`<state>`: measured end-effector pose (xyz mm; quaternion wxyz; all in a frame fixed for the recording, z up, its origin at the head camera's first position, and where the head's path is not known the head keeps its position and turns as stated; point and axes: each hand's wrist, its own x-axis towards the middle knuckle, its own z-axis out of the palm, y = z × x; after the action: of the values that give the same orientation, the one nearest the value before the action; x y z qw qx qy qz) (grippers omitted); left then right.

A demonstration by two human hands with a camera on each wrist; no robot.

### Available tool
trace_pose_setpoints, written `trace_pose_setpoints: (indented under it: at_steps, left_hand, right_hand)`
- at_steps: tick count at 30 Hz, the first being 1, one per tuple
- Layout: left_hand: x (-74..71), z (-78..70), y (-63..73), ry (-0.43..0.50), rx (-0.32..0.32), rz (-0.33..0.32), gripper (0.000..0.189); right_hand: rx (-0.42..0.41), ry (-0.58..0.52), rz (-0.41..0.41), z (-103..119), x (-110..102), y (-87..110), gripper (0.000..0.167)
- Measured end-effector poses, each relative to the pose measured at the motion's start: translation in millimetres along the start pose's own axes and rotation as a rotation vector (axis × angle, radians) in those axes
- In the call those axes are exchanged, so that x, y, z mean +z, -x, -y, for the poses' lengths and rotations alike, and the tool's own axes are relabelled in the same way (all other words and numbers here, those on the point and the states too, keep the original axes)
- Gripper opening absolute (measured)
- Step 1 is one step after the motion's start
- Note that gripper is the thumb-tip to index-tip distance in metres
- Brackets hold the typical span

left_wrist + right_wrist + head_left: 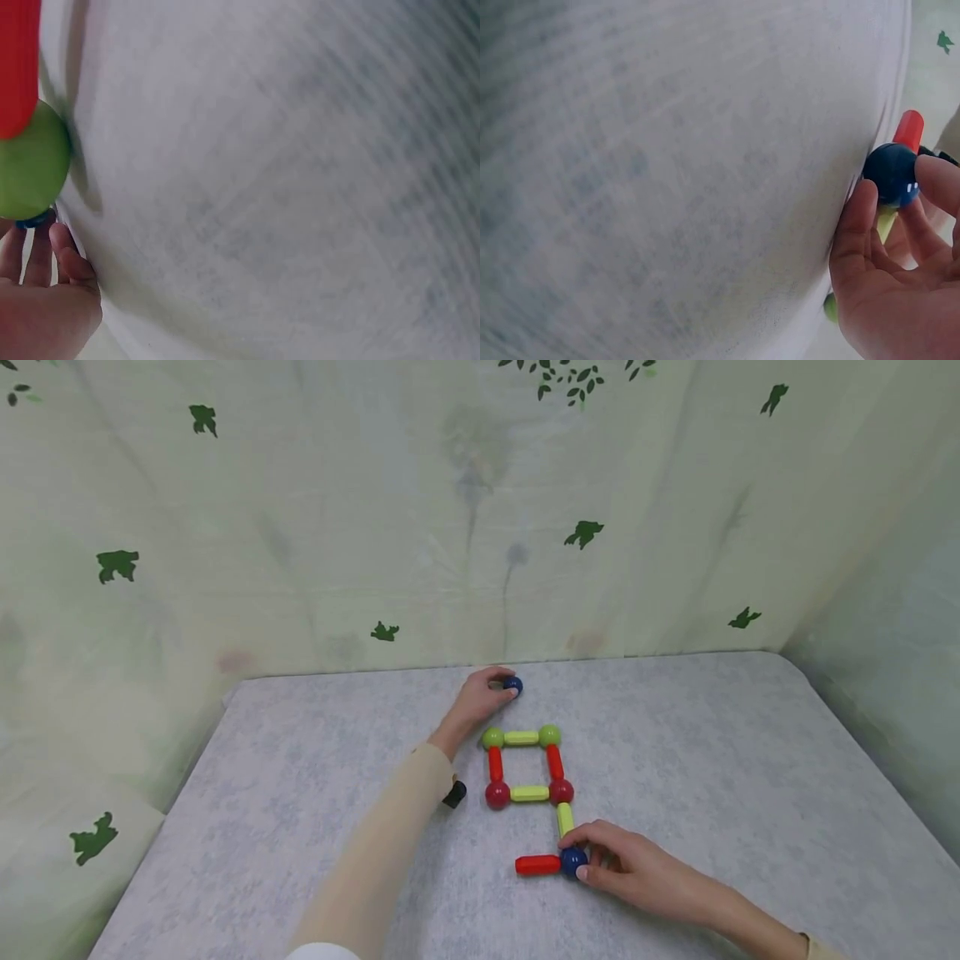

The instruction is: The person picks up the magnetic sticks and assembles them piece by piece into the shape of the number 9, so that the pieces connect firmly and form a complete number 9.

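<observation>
In the head view my left hand (482,697) reaches to the table's far edge and pinches a blue ball (513,685) between thumb and fingers. Nearer, my right hand (637,868) grips another blue ball (573,862), also seen in the right wrist view (892,174). A red rod (537,865) points left from that ball, and a yellow-green rod (565,820) links it upward to a red ball (561,791). That red ball is one corner of a square: a second red ball (497,794), two green balls (550,736), yellow-green rods (529,793) and red rods (555,762).
A grey mottled cloth covers the table (712,760). Behind it hangs a pale curtain (337,527) with green leaf shapes. A small black object (455,793) shows at my left wrist, and my left forearm (382,843) crosses the table left of the square.
</observation>
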<state>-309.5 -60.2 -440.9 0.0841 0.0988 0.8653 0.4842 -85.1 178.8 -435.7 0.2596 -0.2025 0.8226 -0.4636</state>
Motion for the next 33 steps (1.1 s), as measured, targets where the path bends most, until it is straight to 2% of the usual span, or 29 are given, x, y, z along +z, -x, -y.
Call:
trace_pose_setpoints:
  at_steps: [5, 8, 13, 17, 22, 26, 33]
  left_hand:
    - [-2.1, -0.4, 6.6, 0.017, -0.011, -0.056, 0.036]
    - [-6.4, 0.5, 15.4, 0.048, -0.014, -0.095, 0.035]
    - [-15.6, 0.2, 35.7, 0.079, -0.028, -0.173, 0.036]
    - [-23.8, -1.9, 55.3, 0.061, -0.004, -0.200, 0.036]
    - [-30.2, -9.2, 88.2, 0.021, 0.089, -0.172, 0.037]
    - [-32.7, -14.9, 122.0, -0.017, 0.137, -0.117, 0.038]
    - [-31.8, -14.3, 175.4, -0.037, 0.153, -0.010, 0.034]
  right_hand:
    - [0.016, -0.012, 0.006, 0.6, 0.9, -1.6, 0.030]
    - [0.025, -0.018, 0.008, 1.1, 1.6, -2.4, 0.030]
    - [0.027, -0.017, 0.012, 2.0, 1.9, -2.2, 0.029]
    - [0.022, -0.013, 0.017, 2.2, 2.0, -2.4, 0.030]
    - [0.028, -0.015, 0.014, 0.7, 2.5, -2.1, 0.031]
    - [0.038, -0.017, 0.014, -0.9, 2.9, -2.2, 0.032]
    - [0.039, -0.025, 0.016, -0.7, 2.0, -3.1, 0.031]
